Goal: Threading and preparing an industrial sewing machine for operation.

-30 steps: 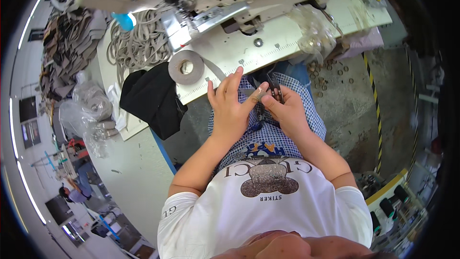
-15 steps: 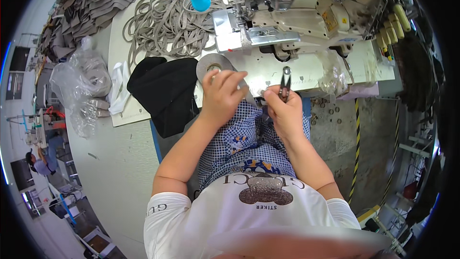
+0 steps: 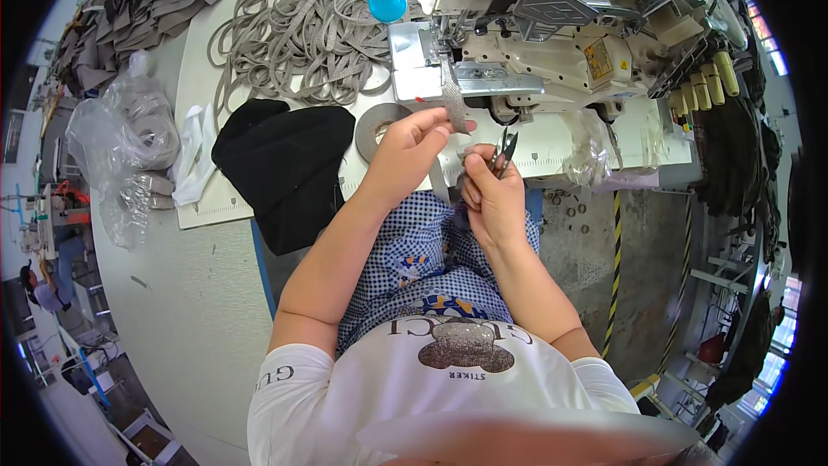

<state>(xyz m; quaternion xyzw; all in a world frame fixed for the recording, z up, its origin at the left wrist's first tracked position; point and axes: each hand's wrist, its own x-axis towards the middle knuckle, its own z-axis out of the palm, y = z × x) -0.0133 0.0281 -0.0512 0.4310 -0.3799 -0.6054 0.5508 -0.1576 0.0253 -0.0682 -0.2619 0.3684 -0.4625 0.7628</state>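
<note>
Strap [image 3: 451, 89] hangs from the sewing machine [image 3: 548, 65] over the counter [image 3: 552, 142]; I see the left hand [image 3: 410, 149], fingers [image 3: 430, 116] grasping the strap's end, seemingly steadying it, and the right hand [image 3: 498, 200] clasping dark snips [image 3: 511, 147], presumably for handiness

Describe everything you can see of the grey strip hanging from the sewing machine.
The strip is narrow, flat and grey, with a textured, woven-looking surface. It comes down from the sewing machine across the front of the shiny metal plate, bending slightly. Its lower end looks slanted and lies at the left hand, crossing in front of a finger. Whether the thumb pinches it is unclear.
</note>
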